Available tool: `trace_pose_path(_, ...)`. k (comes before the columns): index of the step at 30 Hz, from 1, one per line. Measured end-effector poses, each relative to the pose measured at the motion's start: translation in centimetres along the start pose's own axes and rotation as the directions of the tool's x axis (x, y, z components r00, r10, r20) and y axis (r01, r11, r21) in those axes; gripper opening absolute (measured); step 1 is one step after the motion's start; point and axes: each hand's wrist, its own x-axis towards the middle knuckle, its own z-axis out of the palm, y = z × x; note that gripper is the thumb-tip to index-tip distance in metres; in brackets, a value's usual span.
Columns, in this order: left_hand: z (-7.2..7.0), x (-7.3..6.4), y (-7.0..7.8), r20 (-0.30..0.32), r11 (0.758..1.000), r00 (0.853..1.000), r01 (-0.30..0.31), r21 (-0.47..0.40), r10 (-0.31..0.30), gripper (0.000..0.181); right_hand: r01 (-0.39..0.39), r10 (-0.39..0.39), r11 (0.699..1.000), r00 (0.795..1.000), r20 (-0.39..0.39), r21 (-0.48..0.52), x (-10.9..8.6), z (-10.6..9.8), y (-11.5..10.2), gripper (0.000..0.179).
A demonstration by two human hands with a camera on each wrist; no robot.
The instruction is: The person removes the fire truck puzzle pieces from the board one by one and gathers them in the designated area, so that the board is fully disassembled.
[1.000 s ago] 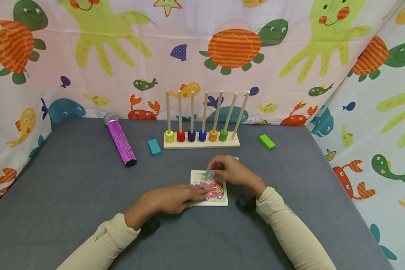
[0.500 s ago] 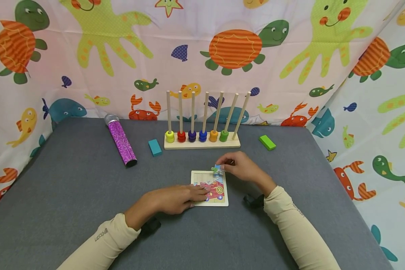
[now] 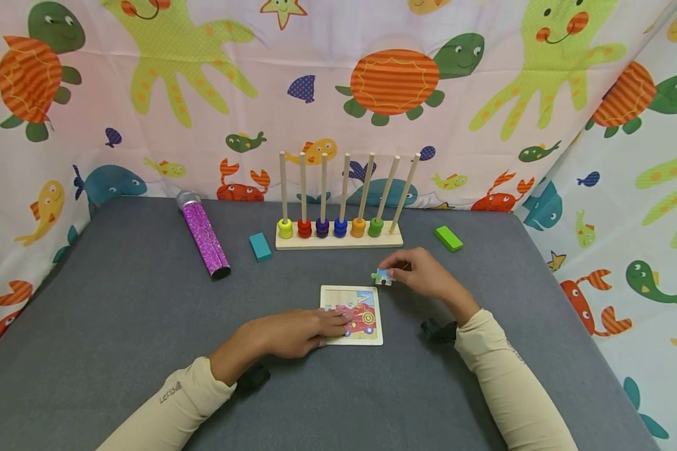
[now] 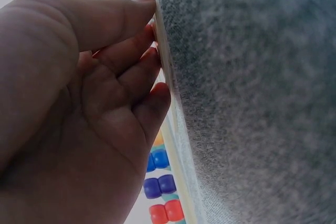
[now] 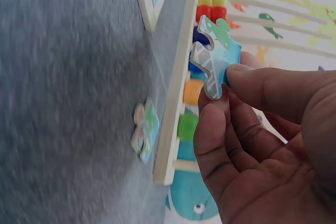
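Note:
My right hand (image 3: pixel 425 274) pinches a jigsaw piece (image 3: pixel 382 277) between thumb and fingers, just beyond the far right corner of the puzzle board. In the right wrist view this piece (image 5: pixel 212 59) shows light blue, green and a grey striped part. The pale-framed puzzle board (image 3: pixel 352 340) lies flat on the table, with a red vehicle picture and a bare upper left part. My left hand (image 3: pixel 299 331) rests on its left side, fingers stretched over the picture. The left wrist view has the left thumb and fingertips (image 4: pixel 159 95) along the board's edge.
A second jigsaw piece (image 5: pixel 146 132) lies on the table, hidden behind the right hand in the head view. Behind the board stands a wooden peg rack (image 3: pixel 338 244) with coloured beads. A teal block (image 3: pixel 260 247), green block (image 3: pixel 448 238) and glittery purple microphone (image 3: pixel 204 238) lie around.
My right hand has lifted the jigsaw piece off the board's upper part and carried it right and away, past the far right corner. The left hand has stayed in place.

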Motion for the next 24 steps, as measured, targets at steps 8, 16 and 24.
trace_pose_path(8, 0.2, 0.0, -0.1, -0.008, 1.000, 1.000, -0.020, 0.019, 0.021, 0.044, -0.045, 0.044, 0.999, 0.998, -0.046, -0.019, -0.6, -1.7, 1.5, 0.016)
trace_pose_path(16, 0.3, 0.1, -0.1, -0.008, 1.000, 1.000, -0.008, 0.003, 0.008, 0.045, -0.094, 0.090, 0.994, 0.994, -0.068, -0.050, -1.3, -2.9, 2.9, 0.017)
trace_pose_path(24, 0.2, 0.0, -0.2, -0.005, 1.000, 1.000, 0.007, -0.003, -0.007, 0.045, -0.156, 0.154, 0.987, 0.987, -0.046, -0.047, -1.5, -3.7, 3.9, 0.017)
